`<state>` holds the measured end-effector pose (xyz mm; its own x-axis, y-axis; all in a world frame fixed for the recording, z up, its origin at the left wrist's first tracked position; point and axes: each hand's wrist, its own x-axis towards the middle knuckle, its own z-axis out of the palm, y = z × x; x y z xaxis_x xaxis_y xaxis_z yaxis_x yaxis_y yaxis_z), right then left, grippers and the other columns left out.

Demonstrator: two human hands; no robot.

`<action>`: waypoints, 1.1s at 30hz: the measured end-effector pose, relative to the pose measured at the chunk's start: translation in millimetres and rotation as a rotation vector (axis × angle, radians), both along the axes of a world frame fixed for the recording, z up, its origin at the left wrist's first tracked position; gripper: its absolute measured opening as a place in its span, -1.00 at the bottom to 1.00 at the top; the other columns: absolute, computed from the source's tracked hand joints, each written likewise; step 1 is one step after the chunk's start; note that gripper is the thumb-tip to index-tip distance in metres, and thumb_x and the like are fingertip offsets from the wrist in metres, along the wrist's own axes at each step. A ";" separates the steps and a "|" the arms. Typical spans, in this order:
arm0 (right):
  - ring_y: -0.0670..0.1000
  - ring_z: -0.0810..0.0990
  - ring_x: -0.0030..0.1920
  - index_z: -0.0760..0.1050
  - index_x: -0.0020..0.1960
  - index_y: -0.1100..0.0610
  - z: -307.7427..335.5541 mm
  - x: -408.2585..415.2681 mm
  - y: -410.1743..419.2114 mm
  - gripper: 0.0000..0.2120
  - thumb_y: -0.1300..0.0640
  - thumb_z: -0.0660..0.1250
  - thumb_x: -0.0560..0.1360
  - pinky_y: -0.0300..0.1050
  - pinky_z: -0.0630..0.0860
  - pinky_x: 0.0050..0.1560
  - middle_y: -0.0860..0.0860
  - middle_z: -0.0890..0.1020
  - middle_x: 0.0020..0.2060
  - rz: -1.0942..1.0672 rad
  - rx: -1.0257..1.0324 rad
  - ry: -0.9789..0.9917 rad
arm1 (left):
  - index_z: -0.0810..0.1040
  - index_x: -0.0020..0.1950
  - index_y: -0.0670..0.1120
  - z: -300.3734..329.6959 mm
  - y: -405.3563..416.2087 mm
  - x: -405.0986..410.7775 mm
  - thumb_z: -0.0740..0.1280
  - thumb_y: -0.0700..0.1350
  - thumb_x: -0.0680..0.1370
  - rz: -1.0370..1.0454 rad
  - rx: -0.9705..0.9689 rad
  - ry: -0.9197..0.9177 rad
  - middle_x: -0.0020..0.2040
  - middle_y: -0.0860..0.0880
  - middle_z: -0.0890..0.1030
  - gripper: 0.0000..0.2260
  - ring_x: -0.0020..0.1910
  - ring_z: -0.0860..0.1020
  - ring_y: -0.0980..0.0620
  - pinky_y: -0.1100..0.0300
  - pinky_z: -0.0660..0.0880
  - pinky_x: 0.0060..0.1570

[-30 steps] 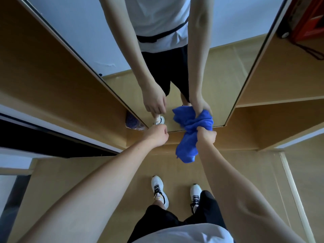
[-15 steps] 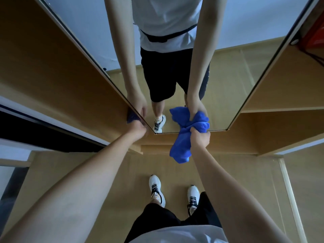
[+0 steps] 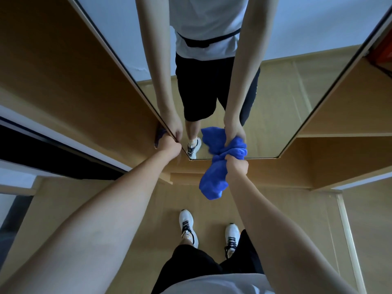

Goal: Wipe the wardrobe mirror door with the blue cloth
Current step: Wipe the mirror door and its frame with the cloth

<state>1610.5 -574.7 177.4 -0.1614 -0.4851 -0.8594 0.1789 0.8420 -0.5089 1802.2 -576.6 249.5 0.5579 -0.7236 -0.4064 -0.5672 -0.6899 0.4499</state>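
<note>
Here, right hand (image 3: 236, 166) grips blue cloth (image 3: 214, 183) against mirror door (image 3: 275, 92); left hand (image 3: 169, 148) clasps door's edge.

Both arms extend forward and downward toward the mirror door (image 3: 265, 81), forearms bare. The left hand (image 3: 169, 148) lies at the door's left edge near its lower corner, fingers curled around that edge, wrist straight. The right hand (image 3: 236, 167) sits at the door's bottom edge, right of the left hand, closed in a fist around the bunched blue cloth (image 3: 214, 183); part of the cloth hangs below the fist and part presses against the glass. The two hands are apart, not touching.
</note>
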 end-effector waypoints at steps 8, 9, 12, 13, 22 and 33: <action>0.16 0.62 -0.07 0.51 0.05 0.18 40.5 24.2 14.7 -0.78 0.13 0.38 0.44 0.03 0.54 -0.01 0.11 0.64 -0.11 -0.158 -0.164 -0.048 | 0.49 0.20 -0.18 1.4 0.6 -1.8 0.29 -0.29 0.47 0.033 -0.006 0.068 0.07 -0.15 0.58 -0.71 0.08 0.56 -0.17 0.10 0.54 0.04; 0.15 0.62 -0.08 0.51 -0.01 0.17 41.4 23.3 13.8 -0.84 0.15 0.37 0.44 0.02 0.54 -0.01 0.09 0.64 -0.14 -0.178 -0.157 -0.054 | 0.50 0.20 -0.17 0.1 -0.3 -0.2 0.30 -0.29 0.43 0.042 -0.005 0.093 0.09 -0.15 0.59 -0.67 0.07 0.57 -0.17 0.09 0.55 0.06; 0.10 0.62 -0.15 0.50 -0.20 0.13 36.8 11.4 11.8 -0.93 0.18 0.33 0.45 0.00 0.54 -0.01 0.02 0.63 -0.28 -0.129 -0.099 -0.013 | 0.47 0.11 -0.14 -18.7 -6.9 13.6 0.24 -0.24 0.29 0.076 -0.008 0.177 0.10 -0.22 0.59 -0.62 0.00 0.64 -0.23 -0.06 0.62 0.04; 0.09 0.62 -0.15 0.52 -0.21 0.14 31.2 5.7 10.2 -0.92 0.17 0.32 0.45 -0.01 0.54 -0.03 0.02 0.63 -0.30 -0.099 -0.063 0.001 | 0.44 0.09 -0.12 -24.7 -8.3 17.1 0.24 -0.25 0.31 0.069 -0.005 0.185 0.09 -0.23 0.59 -0.65 -0.01 0.65 -0.25 -0.07 0.62 0.02; 0.12 0.59 -0.12 0.52 -0.02 0.19 40.5 16.0 15.2 -0.85 0.15 0.37 0.47 -0.02 0.50 0.00 0.07 0.61 -0.21 -0.058 -0.081 -0.038 | 0.44 0.28 -0.18 5.0 -1.2 0.7 0.28 -0.28 0.45 0.043 0.005 0.138 0.13 -0.18 0.57 -0.61 0.08 0.59 -0.20 0.06 0.58 0.02; 0.14 0.63 -0.02 0.49 0.17 0.21 -18.4 11.8 -4.4 -0.56 0.03 0.36 0.35 -0.01 0.53 0.00 0.08 0.64 -0.02 -0.005 0.061 0.120 | 0.46 0.25 -0.21 10.6 -0.9 -3.2 0.30 -0.24 0.49 0.026 0.027 0.066 0.14 -0.22 0.58 -0.67 0.06 0.60 -0.23 0.01 0.59 0.01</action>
<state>1622.4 -579.1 159.0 -0.2668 -0.4318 -0.8616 0.1242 0.8711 -0.4751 1799.0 -577.5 260.0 0.5479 -0.6972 -0.4622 -0.5187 -0.7167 0.4662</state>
